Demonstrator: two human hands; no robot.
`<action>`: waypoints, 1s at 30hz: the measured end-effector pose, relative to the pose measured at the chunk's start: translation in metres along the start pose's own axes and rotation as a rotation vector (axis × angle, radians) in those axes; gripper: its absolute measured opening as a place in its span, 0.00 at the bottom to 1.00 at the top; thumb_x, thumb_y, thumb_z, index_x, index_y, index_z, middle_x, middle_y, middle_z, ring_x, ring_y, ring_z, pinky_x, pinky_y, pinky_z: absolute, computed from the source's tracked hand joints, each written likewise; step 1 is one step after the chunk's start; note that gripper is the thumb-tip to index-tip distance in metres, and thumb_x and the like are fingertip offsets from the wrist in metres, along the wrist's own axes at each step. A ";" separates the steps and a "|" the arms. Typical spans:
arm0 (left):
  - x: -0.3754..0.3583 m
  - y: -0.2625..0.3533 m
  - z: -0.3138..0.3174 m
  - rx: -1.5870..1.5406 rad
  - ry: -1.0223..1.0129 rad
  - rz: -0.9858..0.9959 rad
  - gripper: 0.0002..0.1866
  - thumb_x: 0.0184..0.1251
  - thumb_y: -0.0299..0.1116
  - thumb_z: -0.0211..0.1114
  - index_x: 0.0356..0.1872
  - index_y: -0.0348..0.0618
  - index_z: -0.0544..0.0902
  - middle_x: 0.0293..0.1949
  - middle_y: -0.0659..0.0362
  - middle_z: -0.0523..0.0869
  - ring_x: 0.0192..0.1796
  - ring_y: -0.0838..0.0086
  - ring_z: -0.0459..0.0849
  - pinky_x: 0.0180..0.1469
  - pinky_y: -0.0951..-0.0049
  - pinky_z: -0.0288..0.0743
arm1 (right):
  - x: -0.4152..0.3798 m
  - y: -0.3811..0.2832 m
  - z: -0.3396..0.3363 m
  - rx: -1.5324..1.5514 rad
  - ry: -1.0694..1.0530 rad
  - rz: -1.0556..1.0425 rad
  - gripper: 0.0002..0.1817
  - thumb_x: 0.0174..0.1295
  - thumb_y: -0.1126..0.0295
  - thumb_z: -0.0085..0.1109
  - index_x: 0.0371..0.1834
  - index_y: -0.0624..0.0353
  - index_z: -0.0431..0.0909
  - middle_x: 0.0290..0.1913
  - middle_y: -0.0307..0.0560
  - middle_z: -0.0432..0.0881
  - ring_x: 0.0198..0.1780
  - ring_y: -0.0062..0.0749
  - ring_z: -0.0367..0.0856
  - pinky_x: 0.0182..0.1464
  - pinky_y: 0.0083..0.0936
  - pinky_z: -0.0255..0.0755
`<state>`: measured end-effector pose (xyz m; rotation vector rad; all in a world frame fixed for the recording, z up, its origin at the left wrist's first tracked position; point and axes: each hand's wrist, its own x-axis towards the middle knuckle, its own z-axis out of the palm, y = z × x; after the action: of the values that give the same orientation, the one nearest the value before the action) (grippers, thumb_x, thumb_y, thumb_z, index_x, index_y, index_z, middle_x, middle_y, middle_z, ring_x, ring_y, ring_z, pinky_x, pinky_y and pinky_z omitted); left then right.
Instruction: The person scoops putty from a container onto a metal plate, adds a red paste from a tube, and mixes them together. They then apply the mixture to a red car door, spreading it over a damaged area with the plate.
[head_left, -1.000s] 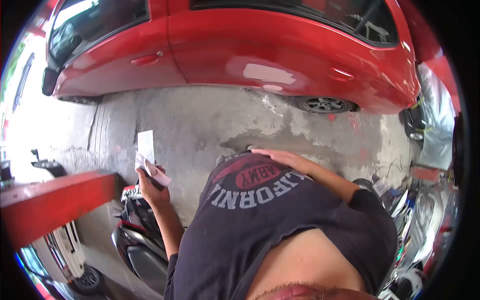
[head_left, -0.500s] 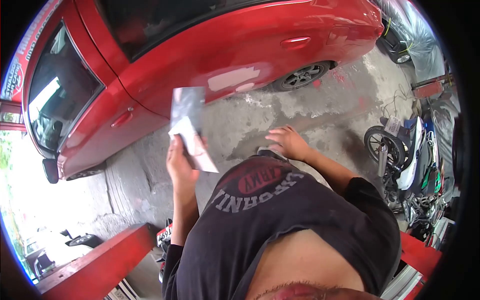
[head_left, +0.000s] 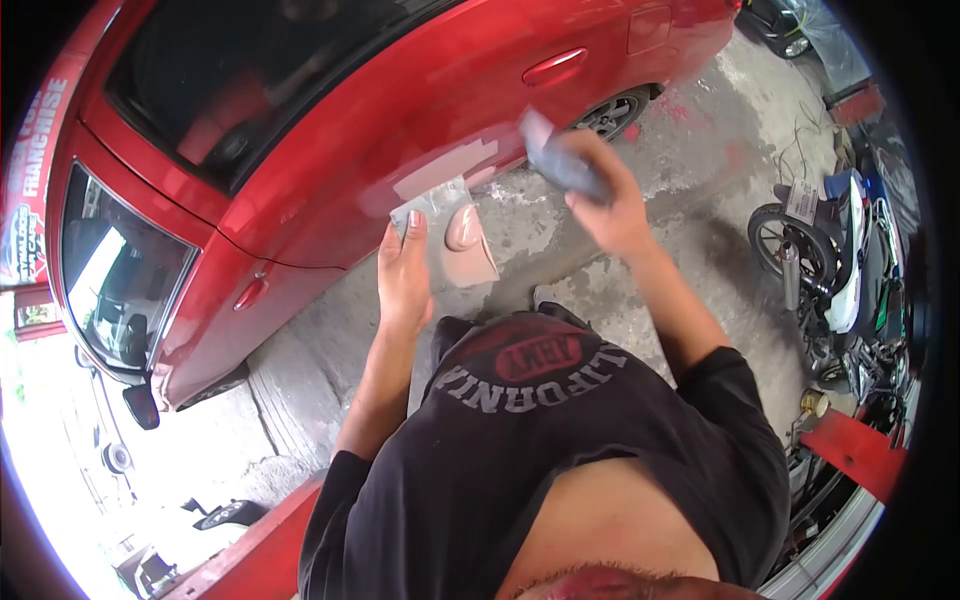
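My left hand (head_left: 405, 275) grips a thin flat plate (head_left: 468, 268) by its edge, with the thumb on top. The plate's upper part is grey and its lower part is coated pinkish. On it lies a smooth mound of pink body filler (head_left: 462, 228). In my right hand (head_left: 615, 205), closed and raised, is a dark grey putty spreader (head_left: 568, 172), blurred by motion, with a pale front edge. Beyond both hands stands the red car (head_left: 340, 170). A pale pink filler patch (head_left: 445, 168) shows low on its rear door.
A motorcycle (head_left: 800, 255) with other parts stands to the right on the concrete floor (head_left: 690, 240). Red beams (head_left: 855, 450) lie behind me on both sides. The car's rear wheel (head_left: 610, 115) is ahead to the right.
My right hand was bare and low by my body; now it is raised forward holding the spreader. My left hand has moved right, and the filler mound on the plate now shows.
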<state>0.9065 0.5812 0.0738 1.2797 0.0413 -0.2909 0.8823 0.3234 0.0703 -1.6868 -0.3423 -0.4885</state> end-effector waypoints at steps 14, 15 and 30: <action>0.103 0.053 -0.059 0.601 -0.206 0.284 0.18 0.80 0.39 0.57 0.56 0.31 0.78 0.48 0.52 0.85 0.49 0.71 0.82 0.56 0.69 0.76 | -0.016 -0.021 0.106 -0.717 -0.558 -0.018 0.23 0.44 0.72 0.63 0.49 0.53 0.84 0.48 0.43 0.78 0.57 0.45 0.73 0.71 0.50 0.63; 0.116 0.066 -0.059 0.565 -0.210 0.268 0.19 0.80 0.39 0.56 0.58 0.31 0.77 0.50 0.53 0.84 0.50 0.72 0.83 0.57 0.71 0.77 | -0.027 -0.015 0.108 -0.694 -0.528 0.021 0.23 0.44 0.71 0.63 0.49 0.54 0.84 0.49 0.43 0.78 0.57 0.45 0.73 0.71 0.49 0.64; 0.364 0.083 0.143 0.460 -1.212 -0.294 0.20 0.83 0.49 0.46 0.30 0.49 0.69 0.20 0.67 0.61 0.23 0.81 0.57 0.23 0.78 0.48 | -0.086 0.232 0.178 1.085 1.167 0.699 0.26 0.41 0.87 0.52 0.50 0.67 0.78 0.39 0.46 0.83 0.41 0.34 0.82 0.45 0.31 0.78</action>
<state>1.2582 0.3975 0.1231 1.3578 -0.9192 -1.3444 0.9431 0.4630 -0.1945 -0.2328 0.7230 -0.5206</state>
